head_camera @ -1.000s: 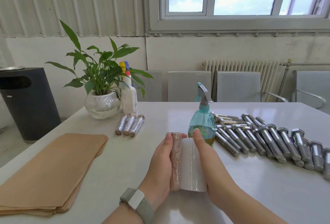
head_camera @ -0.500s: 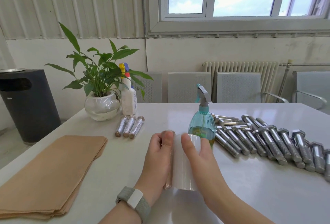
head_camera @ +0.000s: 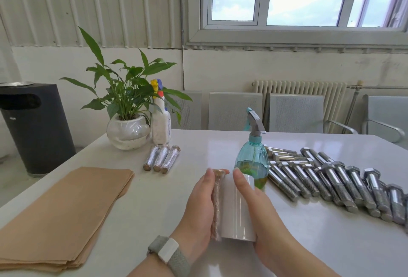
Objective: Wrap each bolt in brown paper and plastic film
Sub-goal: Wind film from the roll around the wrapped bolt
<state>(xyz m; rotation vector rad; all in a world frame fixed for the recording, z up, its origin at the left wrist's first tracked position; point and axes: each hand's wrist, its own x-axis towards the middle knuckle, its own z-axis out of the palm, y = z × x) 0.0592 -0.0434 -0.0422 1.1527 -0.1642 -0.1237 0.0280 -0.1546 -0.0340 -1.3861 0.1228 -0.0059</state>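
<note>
Both hands met at lower centre: left hand (head_camera: pixel 199 208) gripped the paper-wrapped bolt (head_camera: pixel 217 205), right hand (head_camera: pixel 257 208) fingers curled round the film roll (head_camera: pixel 237 215).

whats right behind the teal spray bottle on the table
Bare bolts lie just behind and to the right of the teal spray bottle. Its body hides where those nearest bolts end, so whether they touch it cannot be seen.

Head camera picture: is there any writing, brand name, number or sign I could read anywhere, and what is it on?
None can be read.
White spray bottle by the plant: a bluish label patch on its side, too small and blurred to read.
Black bin: a small pale sticker, illegible.
Teal spray bottle, bolts, film roll: no visible text.
</note>
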